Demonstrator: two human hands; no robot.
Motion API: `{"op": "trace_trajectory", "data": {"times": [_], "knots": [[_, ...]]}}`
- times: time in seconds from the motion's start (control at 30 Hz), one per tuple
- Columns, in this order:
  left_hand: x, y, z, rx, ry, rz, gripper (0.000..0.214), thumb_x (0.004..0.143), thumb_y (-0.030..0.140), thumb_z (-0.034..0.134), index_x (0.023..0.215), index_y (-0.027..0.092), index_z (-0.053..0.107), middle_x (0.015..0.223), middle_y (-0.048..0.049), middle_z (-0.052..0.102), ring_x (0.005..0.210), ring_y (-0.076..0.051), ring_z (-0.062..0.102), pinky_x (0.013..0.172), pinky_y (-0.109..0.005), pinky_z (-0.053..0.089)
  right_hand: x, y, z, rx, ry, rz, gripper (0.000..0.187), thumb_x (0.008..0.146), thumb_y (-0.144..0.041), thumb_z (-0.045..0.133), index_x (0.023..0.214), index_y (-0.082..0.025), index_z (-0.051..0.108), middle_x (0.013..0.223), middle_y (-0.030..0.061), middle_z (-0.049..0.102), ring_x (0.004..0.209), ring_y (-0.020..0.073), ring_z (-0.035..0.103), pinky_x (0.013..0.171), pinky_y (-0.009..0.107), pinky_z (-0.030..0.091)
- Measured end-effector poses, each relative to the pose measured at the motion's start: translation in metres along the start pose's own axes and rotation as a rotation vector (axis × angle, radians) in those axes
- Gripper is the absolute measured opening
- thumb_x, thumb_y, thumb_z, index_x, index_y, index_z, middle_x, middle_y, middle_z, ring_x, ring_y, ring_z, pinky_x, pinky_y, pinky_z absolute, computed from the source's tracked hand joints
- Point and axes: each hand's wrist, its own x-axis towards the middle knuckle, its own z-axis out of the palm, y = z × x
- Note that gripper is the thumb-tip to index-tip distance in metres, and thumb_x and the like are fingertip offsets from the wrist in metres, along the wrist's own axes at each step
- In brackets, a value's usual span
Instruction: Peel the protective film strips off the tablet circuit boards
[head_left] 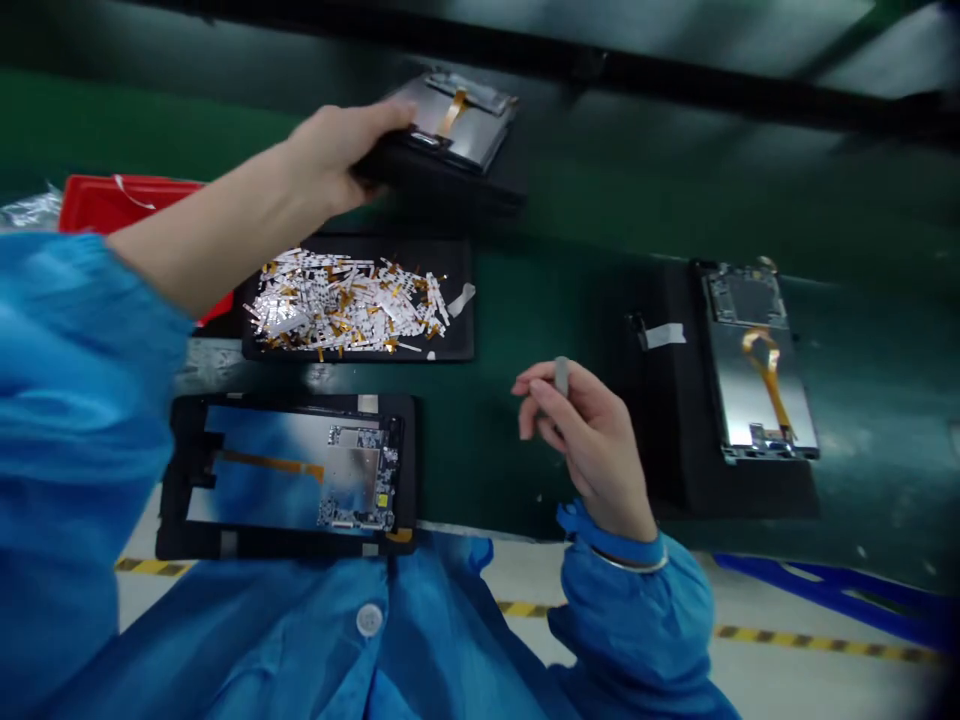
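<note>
Left hand [330,155] is gripping the near-side left end of a black pad [450,185], thumb pressing on top; a screen [480,125] is resting on that pad, extending right of the thumb. Right hand [592,430] is pinching a small grey piece [561,374] between thumb and forefinger. Between the hands and leftward, a black tray [463,335] is holding loose white strips [345,300]. Farther out, a second screen [255,490] is lying lower left, a third [750,385] right of the right hand.
</note>
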Motion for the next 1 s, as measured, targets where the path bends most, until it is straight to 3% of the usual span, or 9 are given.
{"op": "trace_trajectory", "data": {"times": [0.1, 0.2, 0.33, 0.5, 0.67, 0.77, 0.87, 0.93, 1.0], "knots": [[0.012, -0.004, 0.008, 0.066, -0.035, 0.019, 0.039, 0.098, 0.029, 0.059, 0.132, 0.013, 0.05, 0.14, -0.0112, 0.053, 0.126, -0.024, 0.052, 0.106, -0.046, 0.045, 0.005, -0.006, 0.009, -0.067, -0.107, -0.027, 0.014, 0.095, -0.03, 0.059, 0.093, -0.018, 0.065, 0.07, -0.0001, 0.064, 0.047, 0.004, 0.047, 0.04, 0.021, 0.02], [-0.02, -0.009, -0.002, 0.225, -0.171, 0.183, 0.037, 0.087, 0.017, 0.07, 0.123, 0.016, 0.061, 0.144, -0.0049, 0.051, 0.137, -0.021, 0.039, 0.117, -0.039, 0.027, 0.007, -0.004, 0.011, -0.085, -0.126, -0.011, 0.017, 0.095, -0.032, 0.057, 0.092, -0.017, 0.064, 0.072, 0.0005, 0.064, 0.049, 0.0057, 0.051, 0.041, 0.023, 0.02], [-0.076, -0.027, -0.011, 0.833, -0.446, 0.64, 0.017, 0.088, 0.008, 0.057, 0.09, 0.016, 0.072, 0.103, -0.005, 0.066, 0.099, -0.02, 0.061, 0.093, -0.035, 0.045, 0.01, 0.002, 0.017, -0.077, -0.126, 0.015, 0.018, 0.095, -0.034, 0.058, 0.091, -0.017, 0.063, 0.068, -0.0002, 0.061, 0.05, 0.0076, 0.053, 0.04, 0.025, 0.017], [-0.1, -0.048, -0.001, 1.274, -0.432, 0.872, 0.008, 0.09, 0.013, 0.059, 0.096, 0.011, 0.065, 0.101, -0.0129, 0.061, 0.099, -0.029, 0.058, 0.081, -0.037, 0.046, 0.012, -0.007, 0.033, -0.144, -0.228, -0.013, 0.017, 0.096, -0.033, 0.055, 0.091, -0.018, 0.062, 0.066, -0.001, 0.061, 0.048, 0.0079, 0.052, 0.042, 0.026, 0.021], [-0.107, -0.052, 0.003, 1.318, -0.44, 0.78, 0.009, 0.089, 0.005, 0.055, 0.095, 0.008, 0.063, 0.1, -0.0139, 0.061, 0.101, -0.028, 0.059, 0.086, -0.036, 0.047, 0.011, -0.014, 0.042, -0.173, -0.266, -0.064, 0.018, 0.097, -0.033, 0.053, 0.09, -0.018, 0.061, 0.054, -0.0034, 0.058, 0.05, 0.0107, 0.055, 0.044, 0.024, 0.029], [-0.112, -0.052, 0.002, 1.284, -0.432, 0.741, 0.011, 0.09, 0.004, 0.051, 0.091, 0.008, 0.061, 0.098, -0.0135, 0.06, 0.092, -0.025, 0.062, 0.079, -0.032, 0.047, 0.01, -0.011, 0.045, -0.199, -0.258, -0.094, 0.018, 0.097, -0.034, 0.054, 0.091, -0.019, 0.062, 0.059, -0.0031, 0.061, 0.052, 0.0109, 0.058, 0.051, 0.025, 0.039], [-0.124, -0.042, -0.008, 1.233, -0.327, 0.685, 0.009, 0.092, 0.008, 0.049, 0.095, 0.007, 0.057, 0.094, -0.0122, 0.06, 0.08, -0.022, 0.062, 0.066, -0.029, 0.045, 0.007, -0.011, 0.048, -0.257, -0.213, -0.157, 0.016, 0.096, -0.032, 0.056, 0.09, -0.019, 0.063, 0.068, -0.0027, 0.062, 0.053, 0.0095, 0.059, 0.06, 0.027, 0.045], [-0.138, -0.034, -0.019, 1.044, -0.244, 0.615, 0.006, 0.092, 0.009, 0.048, 0.095, 0.011, 0.053, 0.08, -0.0051, 0.06, 0.064, -0.017, 0.058, 0.056, -0.027, 0.04, 0.003, -0.013, 0.054, -0.257, -0.159, -0.199, 0.013, 0.096, -0.03, 0.058, 0.093, -0.019, 0.064, 0.071, -0.0029, 0.061, 0.052, 0.009, 0.058, 0.06, 0.028, 0.047], [-0.158, -0.029, -0.031, 0.679, -0.262, 0.527, 0.005, 0.092, 0.012, 0.049, 0.091, 0.017, 0.049, 0.067, 0.0024, 0.056, 0.053, -0.012, 0.054, 0.05, -0.023, 0.039, -0.001, -0.017, 0.063, -0.185, -0.114, -0.229, 0.011, 0.093, -0.03, 0.061, 0.1, -0.021, 0.064, 0.079, -0.0019, 0.063, 0.052, 0.0084, 0.058, 0.055, 0.027, 0.049]]}}
